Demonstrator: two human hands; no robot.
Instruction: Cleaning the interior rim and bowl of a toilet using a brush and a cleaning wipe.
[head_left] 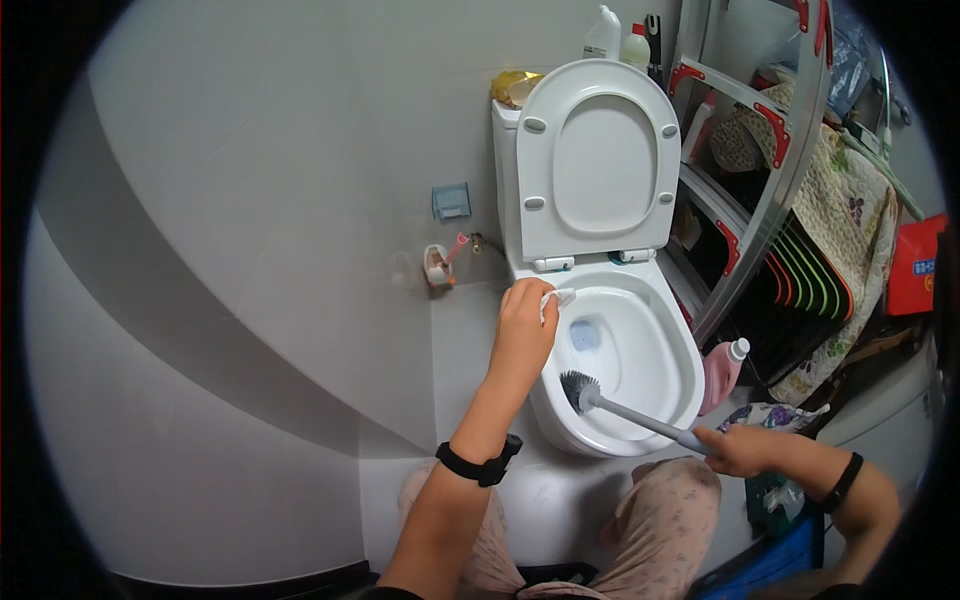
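Observation:
A white toilet [683, 345] stands in front of me with its seat and lid [600, 250] raised. My right hand [742, 449] grips the grey handle of a toilet brush [640, 417]. The brush's dark bristle head lies inside the bowl, against its near left wall. At the bowl's left rim, near the hinges, my left hand [526, 322] is closed on a crumpled white tissue [562, 297]. A little water shows in the bowl's drain. The left palm faces away, so part of the tissue is hidden.
A metal ladder [790, 190] leans right of the toilet, before folded cloths. A pink bottle [722, 376] stands beside the bowl. On the tank are a white bottle [604, 36] and a yellow packet [512, 88]. A small holder [438, 266] hangs on the left wall.

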